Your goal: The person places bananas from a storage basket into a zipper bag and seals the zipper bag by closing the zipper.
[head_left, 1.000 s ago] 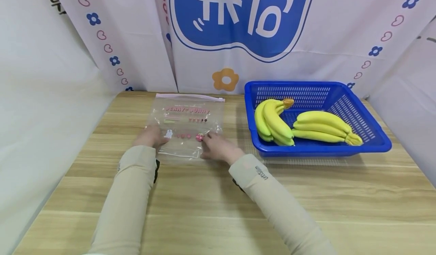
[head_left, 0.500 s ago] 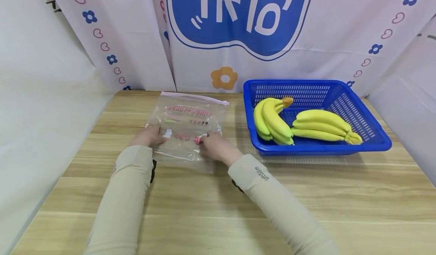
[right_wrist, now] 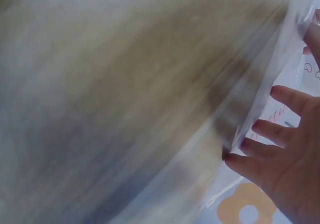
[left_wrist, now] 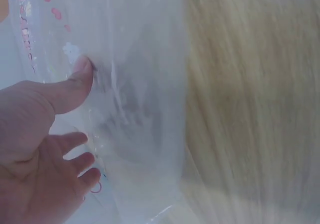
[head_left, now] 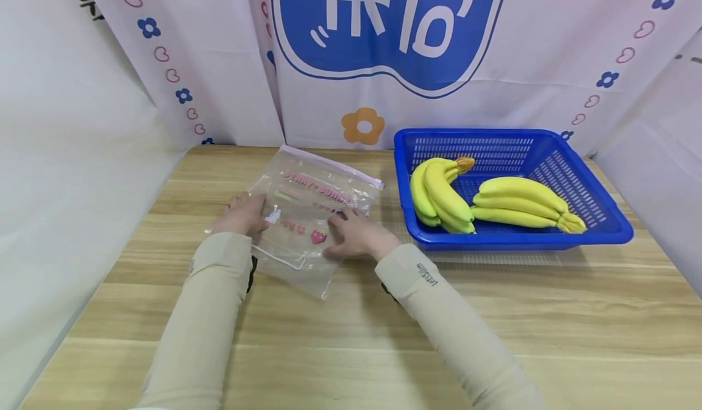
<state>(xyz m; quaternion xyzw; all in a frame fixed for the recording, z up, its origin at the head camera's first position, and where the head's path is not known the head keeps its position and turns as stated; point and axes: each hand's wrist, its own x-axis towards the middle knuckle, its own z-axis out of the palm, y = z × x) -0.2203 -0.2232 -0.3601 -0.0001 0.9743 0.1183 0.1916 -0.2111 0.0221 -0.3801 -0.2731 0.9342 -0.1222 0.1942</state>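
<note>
A clear plastic zip bag (head_left: pixel 298 215) with pink lettering and a strawberry print lies slanted on the table, its pink zip strip (head_left: pixel 334 165) along the far side. My left hand (head_left: pixel 240 215) rests at the bag's left edge. The left wrist view shows that thumb (left_wrist: pixel 80 84) against the film near a white print, the other fingers loosely bent. At the bag's right side is my right hand (head_left: pixel 359 234), fingers spread. In the right wrist view its fingertips (right_wrist: pixel 232 161) touch the film. Neither hand is curled round anything.
Right of the bag stands a blue plastic basket (head_left: pixel 515 243) holding two bunches of yellow bananas, one on the left (head_left: pixel 441 197) and one on the right (head_left: pixel 518 197). A white printed cloth (head_left: pixel 323 108) hangs behind the wooden table (head_left: pixel 307 349).
The bag has turned clockwise on the table: its zip end has swung right and its near right corner has come toward me. My right hand has moved slightly right, its fingers spreading off the strawberry print.
</note>
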